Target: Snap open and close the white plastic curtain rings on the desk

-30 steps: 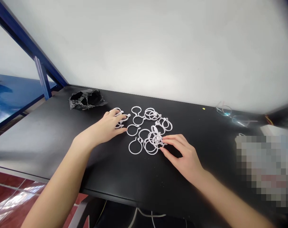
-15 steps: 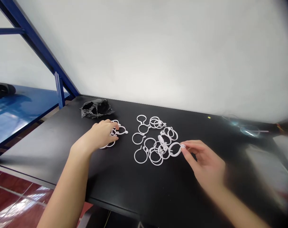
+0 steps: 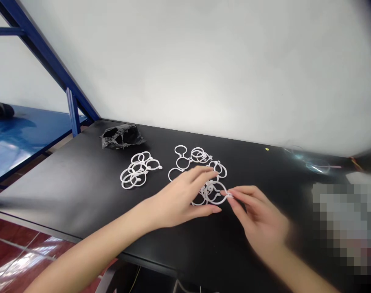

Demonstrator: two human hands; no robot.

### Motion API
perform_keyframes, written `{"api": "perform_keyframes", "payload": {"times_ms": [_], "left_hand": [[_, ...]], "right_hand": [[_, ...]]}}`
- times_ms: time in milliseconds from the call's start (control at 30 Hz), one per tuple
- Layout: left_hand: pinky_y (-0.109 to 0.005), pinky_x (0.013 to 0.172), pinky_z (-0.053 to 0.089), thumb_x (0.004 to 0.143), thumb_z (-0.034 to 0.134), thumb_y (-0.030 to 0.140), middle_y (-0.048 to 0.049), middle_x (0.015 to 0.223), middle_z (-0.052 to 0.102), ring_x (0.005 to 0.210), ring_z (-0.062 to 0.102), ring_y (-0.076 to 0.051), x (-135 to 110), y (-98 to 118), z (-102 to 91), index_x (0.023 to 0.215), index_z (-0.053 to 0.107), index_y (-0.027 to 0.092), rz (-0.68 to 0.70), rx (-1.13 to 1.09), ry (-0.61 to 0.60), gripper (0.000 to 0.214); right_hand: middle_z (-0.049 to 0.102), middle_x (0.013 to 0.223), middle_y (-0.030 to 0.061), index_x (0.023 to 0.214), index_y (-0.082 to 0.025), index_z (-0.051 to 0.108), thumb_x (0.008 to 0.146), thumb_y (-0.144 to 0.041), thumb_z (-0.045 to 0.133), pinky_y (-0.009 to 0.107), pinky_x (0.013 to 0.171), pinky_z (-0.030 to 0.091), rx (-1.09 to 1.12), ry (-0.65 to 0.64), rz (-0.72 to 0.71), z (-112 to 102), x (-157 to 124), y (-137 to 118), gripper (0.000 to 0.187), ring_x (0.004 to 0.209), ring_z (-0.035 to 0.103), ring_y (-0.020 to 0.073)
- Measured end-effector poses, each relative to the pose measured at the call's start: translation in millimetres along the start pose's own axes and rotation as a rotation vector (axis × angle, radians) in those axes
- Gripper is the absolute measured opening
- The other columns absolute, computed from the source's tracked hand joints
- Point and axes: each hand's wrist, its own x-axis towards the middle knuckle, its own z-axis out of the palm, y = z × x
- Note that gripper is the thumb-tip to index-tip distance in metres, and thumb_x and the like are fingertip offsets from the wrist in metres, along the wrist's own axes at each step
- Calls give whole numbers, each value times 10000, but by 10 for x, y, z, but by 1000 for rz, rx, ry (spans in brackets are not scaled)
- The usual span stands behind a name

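Note:
Between thumb and fingertips, my right hand [image 3: 258, 211] pinches a white plastic ring [image 3: 207, 199] by its small tab. My left hand [image 3: 185, 195] reaches in from the left with thumb and fingers apart, around the near side of that ring; I cannot tell whether it touches it. Behind and beneath my left hand lies a loose group of white rings [image 3: 183, 163], partly hidden by it. A second pile of overlapping white rings [image 3: 138, 178] sits further left on the black table.
A crumpled black plastic bag [image 3: 122, 137] stands at the back left of the black table [image 3: 90, 179]. Clear glasses [image 3: 318, 167] lie at the back right, near a small yellow spot [image 3: 267, 149]. A blue metal frame [image 3: 72, 110] rises at the left, and a pale wall stands behind.
My left hand has left the left pile and moved right, to the ring in my right hand. My right hand still pinches the ring and has shifted slightly left.

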Motion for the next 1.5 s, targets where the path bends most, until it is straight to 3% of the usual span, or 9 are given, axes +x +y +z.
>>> {"api": "perform_keyframes", "payload": {"times_ms": [100, 200, 600, 700, 833, 1133, 1233, 1333, 1500], "left_hand": [[-321, 926, 525, 930, 592, 339, -112, 1251, 568, 1065, 610, -186, -34, 21, 185, 1393, 400, 193, 19, -110, -6, 521], [-282, 817, 541, 924, 605, 323, -84, 1117, 596, 899, 624, -150, -54, -24, 174, 1353, 453, 181, 13, -179, -34, 476], [-280, 821, 522, 938, 584, 316, -63, 1077, 620, 911, 620, -159, -33, 9, 48, 1255, 529, 197, -23, -138, -117, 343], [-337, 930, 501, 963, 529, 337, -94, 1223, 591, 1060, 603, -206, -27, -80, -67, 1351, 467, 206, -74, 61, -36, 415], [-493, 970, 445, 998, 381, 341, -183, 1248, 575, 1140, 555, -330, -58, -313, -319, 1397, 420, 102, -341, 565, 58, 467], [-548, 867, 450, 909, 406, 269, -223, 1130, 621, 1068, 554, -410, -253, -492, -424, 1143, 617, 87, -669, 908, -31, 364], [-573, 943, 412, 909, 456, 309, -221, 1194, 601, 1111, 538, -410, -268, -518, -396, 1135, 628, 95, -634, 931, -24, 355], [-566, 1027, 358, 933, 462, 331, -193, 1299, 557, 1196, 502, -386, -208, -476, -368, 1212, 594, 132, -533, 872, 116, 367], [-503, 1121, 306, 986, 437, 325, -106, 1319, 566, 1212, 522, -260, -47, -208, -170, 1302, 496, 198, -144, 436, 122, 346]], "right_hand": [[684, 944, 27, 1005, -273, 728, 829, -34, 653, 302, 685, 598, 40, -60, 1, -3, -36, -3, 306, 792, 679, 167], [686, 937, 30, 984, -262, 719, 832, -42, 654, 305, 698, 589, 117, -114, 47, -13, -42, 43, 276, 820, 683, 175], [715, 849, 20, 955, -249, 714, 867, -83, 640, 282, 669, 582, 196, -199, 119, -10, -20, 55, 202, 765, 687, 162], [712, 1072, 69, 1085, -257, 693, 891, -145, 627, 381, 854, 585, 83, -260, 99, -9, -4, 94, 234, 976, 688, 215], [539, 1409, 111, 1191, -267, 672, 909, -246, 616, 523, 1022, 488, -191, -412, -9, 20, 1, 155, 288, 1258, 546, 295], [609, 1320, 104, 1308, -255, 583, 915, -276, 612, 564, 1032, 461, -311, -472, -99, 64, -43, 231, 394, 1285, 503, 309], [587, 1344, 103, 1353, -249, 537, 922, -258, 599, 539, 1048, 455, -291, -466, -96, 54, -32, 221, 436, 1292, 495, 291], [557, 1380, 103, 1388, -252, 503, 928, -251, 586, 497, 1052, 470, -251, -456, -61, 45, -19, 190, 467, 1299, 497, 274], [552, 1398, 102, 1385, -269, 515, 927, -227, 579, 471, 1056, 485, -173, -392, -33, 30, 0, 136, 464, 1273, 550, 268]]}}
